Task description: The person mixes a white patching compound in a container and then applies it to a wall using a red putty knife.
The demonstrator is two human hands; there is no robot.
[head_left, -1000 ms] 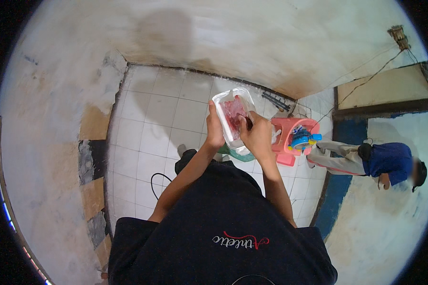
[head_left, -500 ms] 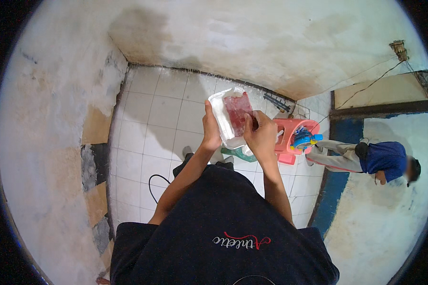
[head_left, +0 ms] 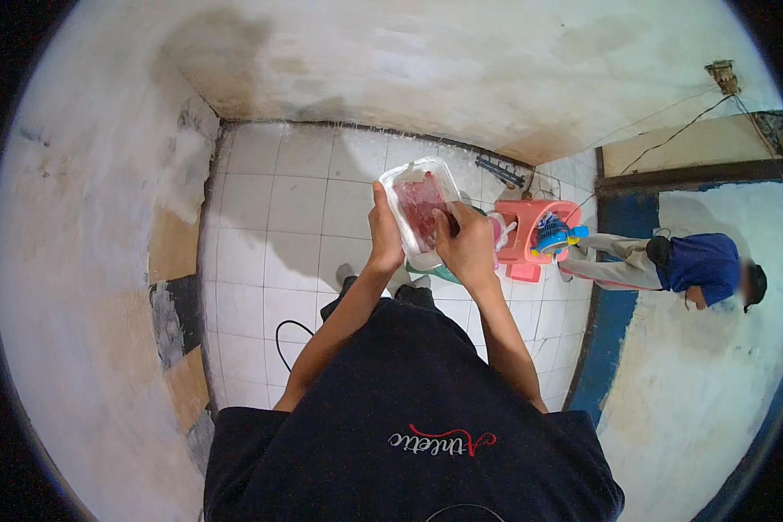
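Observation:
In front of me I hold up a white rectangular tray (head_left: 448, 181) with raised edges. My left hand (head_left: 384, 228) grips its left side, the thumb along the rim. A flat, dull-red piece (head_left: 419, 200) with an uneven edge lies over the inside of the tray; its material is hard to make out. From the right, my right hand (head_left: 466, 245) pinches the lower right part of this red piece between thumb and bent fingers. The fingertips are partly hidden.
A pink plastic stool (head_left: 515, 252) stands at the right with a blue-and-yellow fan (head_left: 555, 237) on it. Green material (head_left: 446, 275) lies below the tray. Farther right is another person (head_left: 700, 271) in blue. A black rack-like object (head_left: 499, 171) lies by the back wall.
My right hand has shifted slightly left and the red piece lies lower and more within the tray. The whole view has turned a little.

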